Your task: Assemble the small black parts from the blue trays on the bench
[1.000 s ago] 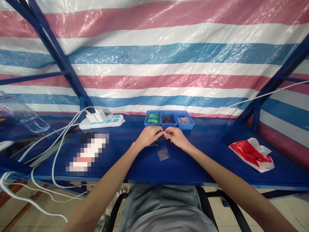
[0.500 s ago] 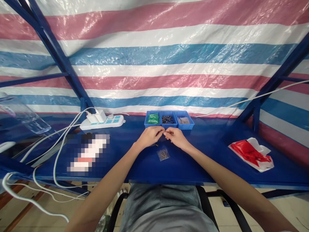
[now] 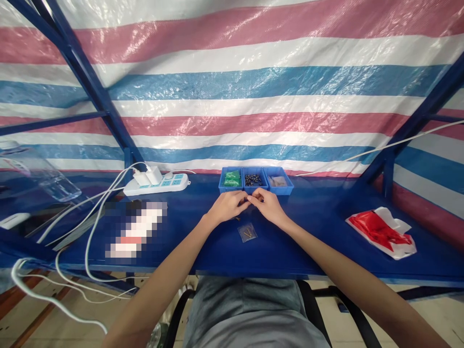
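Observation:
My left hand (image 3: 227,207) and my right hand (image 3: 267,205) meet fingertip to fingertip just in front of three small blue bins. Both are closed in a pinch; whatever lies between the fingers is too small and covered to make out. Below them on the blue table rests a clear bag (image 3: 247,232) with a few brass-coloured screw-like pieces. A small dark item peeks out beside my left hand, mostly hidden. The left bin holds green packets (image 3: 232,179), the middle one small black pieces (image 3: 253,180), the right one a pale clear packet (image 3: 277,181).
A white power strip (image 3: 157,185) with plugs and white cables (image 3: 94,227) lies at the left, near a clear plastic bottle (image 3: 54,176). A red and white plastic bag (image 3: 382,233) lies at the right. Striped sheeting (image 3: 253,82) hangs behind the table (image 3: 290,256).
The view has shifted slightly. My hands stay together in front of the bins, with the right fingers curled in a little more.

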`<state>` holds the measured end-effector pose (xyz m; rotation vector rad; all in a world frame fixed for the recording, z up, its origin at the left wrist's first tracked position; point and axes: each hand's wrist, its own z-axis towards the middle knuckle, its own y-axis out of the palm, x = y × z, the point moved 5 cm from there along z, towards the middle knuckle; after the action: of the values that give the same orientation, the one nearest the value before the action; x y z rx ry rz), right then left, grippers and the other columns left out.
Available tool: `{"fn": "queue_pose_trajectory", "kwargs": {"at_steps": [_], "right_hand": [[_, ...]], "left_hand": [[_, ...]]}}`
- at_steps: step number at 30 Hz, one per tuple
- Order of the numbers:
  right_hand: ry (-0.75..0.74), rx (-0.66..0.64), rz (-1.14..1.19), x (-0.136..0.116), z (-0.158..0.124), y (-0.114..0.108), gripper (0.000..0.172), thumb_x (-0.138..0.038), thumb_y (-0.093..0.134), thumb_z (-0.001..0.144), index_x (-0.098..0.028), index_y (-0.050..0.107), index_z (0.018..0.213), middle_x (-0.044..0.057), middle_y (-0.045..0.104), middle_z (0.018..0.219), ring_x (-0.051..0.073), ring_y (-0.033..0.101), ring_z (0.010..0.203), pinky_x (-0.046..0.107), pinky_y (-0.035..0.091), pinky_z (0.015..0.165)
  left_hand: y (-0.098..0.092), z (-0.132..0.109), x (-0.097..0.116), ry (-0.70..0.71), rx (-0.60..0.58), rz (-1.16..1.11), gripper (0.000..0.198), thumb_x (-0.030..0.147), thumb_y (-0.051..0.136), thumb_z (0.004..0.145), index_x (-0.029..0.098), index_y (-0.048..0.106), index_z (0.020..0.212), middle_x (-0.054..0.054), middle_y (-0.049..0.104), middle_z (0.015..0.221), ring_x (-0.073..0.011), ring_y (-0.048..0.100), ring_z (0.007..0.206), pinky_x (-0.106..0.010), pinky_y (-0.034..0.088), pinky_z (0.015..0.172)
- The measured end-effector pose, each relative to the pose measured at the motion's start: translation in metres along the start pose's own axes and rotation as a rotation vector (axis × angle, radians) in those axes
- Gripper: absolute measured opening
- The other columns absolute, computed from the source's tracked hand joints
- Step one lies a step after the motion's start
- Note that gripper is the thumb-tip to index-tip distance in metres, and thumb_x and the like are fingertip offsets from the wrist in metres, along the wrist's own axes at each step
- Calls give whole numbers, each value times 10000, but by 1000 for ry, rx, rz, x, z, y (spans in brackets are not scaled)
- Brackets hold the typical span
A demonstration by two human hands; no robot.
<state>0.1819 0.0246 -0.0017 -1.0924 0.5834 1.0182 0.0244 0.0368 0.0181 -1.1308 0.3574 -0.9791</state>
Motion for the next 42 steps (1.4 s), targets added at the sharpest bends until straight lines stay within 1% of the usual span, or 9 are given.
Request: {"fn": "queue_pose_trajectory", "kwargs": {"at_steps": [4, 7, 12, 16, 23, 28, 31, 36, 42], "right_hand": [[-35, 0, 62, -4, 0, -1, 146, -343, 567, 897, -218, 598, 829, 17, 655, 771, 182, 606, 721, 292, 470, 673], [-51, -11, 66, -7, -1, -1, 93, -282, 550, 885, -220, 619, 880, 23, 673, 815, 191, 628, 760, 296, 472, 683], [-113, -1, 4, -12, -1, -1, 95, -218, 543, 875, -221, 634, 903, 28, 700, 868, 195, 659, 820, 306, 486, 741], [-153, -2, -36, -13, -1, -1, 109, -192, 532, 885, -221, 631, 922, 33, 702, 883, 193, 664, 824, 309, 495, 756], [-182, -12, -65, -11, -2, 3, 44, -221, 574, 907, -220, 618, 905, 33, 689, 855, 193, 652, 793, 314, 494, 758], [-173, -27, -87, -13, -4, 3, 69, -264, 575, 931, -224, 611, 888, 34, 695, 856, 198, 651, 796, 315, 487, 763], [-172, -30, -115, -14, -5, 4, 92, -266, 562, 934, -222, 602, 864, 31, 690, 843, 197, 641, 782, 310, 476, 752], [-140, -47, -98, -12, -5, 6, 110, -270, 554, 926, -223, 591, 834, 25, 688, 824, 191, 632, 761, 302, 457, 724], [-68, -58, -24, -9, -4, 7, 123, -304, 550, 917, -221, 606, 847, 3, 652, 753, 178, 607, 704, 286, 432, 658]], "left_hand": [[1, 0, 1, 3, -11, -2, 267, 400, 481, 1028, 202, 659, 1020, -12, 669, 834, -138, 605, 701, -245, 389, 630], [1, 0, 0, -3, -14, -1, 286, 410, 462, 1040, 208, 663, 1037, -24, 694, 889, -145, 627, 730, -249, 400, 640], [2, 0, -1, 23, -18, 13, 296, 389, 428, 1057, 214, 661, 1111, -48, 720, 1005, -177, 671, 859, -265, 454, 727], [3, 0, -2, 16, -14, 22, 333, 397, 388, 1070, 210, 662, 1100, -58, 718, 1005, -191, 678, 894, -269, 465, 735], [4, 0, -2, 6, -24, 43, 433, 432, 310, 1085, 189, 638, 941, -47, 679, 860, -180, 653, 803, -265, 425, 686], [-1, 0, -1, -30, -26, 33, 466, 461, 304, 1081, 196, 636, 890, -39, 661, 812, -172, 636, 755, -265, 397, 645], [-4, 1, 0, -64, -14, 24, 447, 465, 308, 1079, 203, 634, 923, -36, 670, 825, -175, 642, 757, -262, 396, 641], [-8, 1, 1, -99, 17, -36, 343, 431, 338, 1077, 219, 607, 1060, -26, 685, 881, -176, 656, 771, -257, 414, 653], [-8, 1, 2, -74, 37, -88, 300, 369, 332, 1079, 213, 588, 1062, -36, 680, 954, -173, 656, 825, -267, 457, 736]]}}
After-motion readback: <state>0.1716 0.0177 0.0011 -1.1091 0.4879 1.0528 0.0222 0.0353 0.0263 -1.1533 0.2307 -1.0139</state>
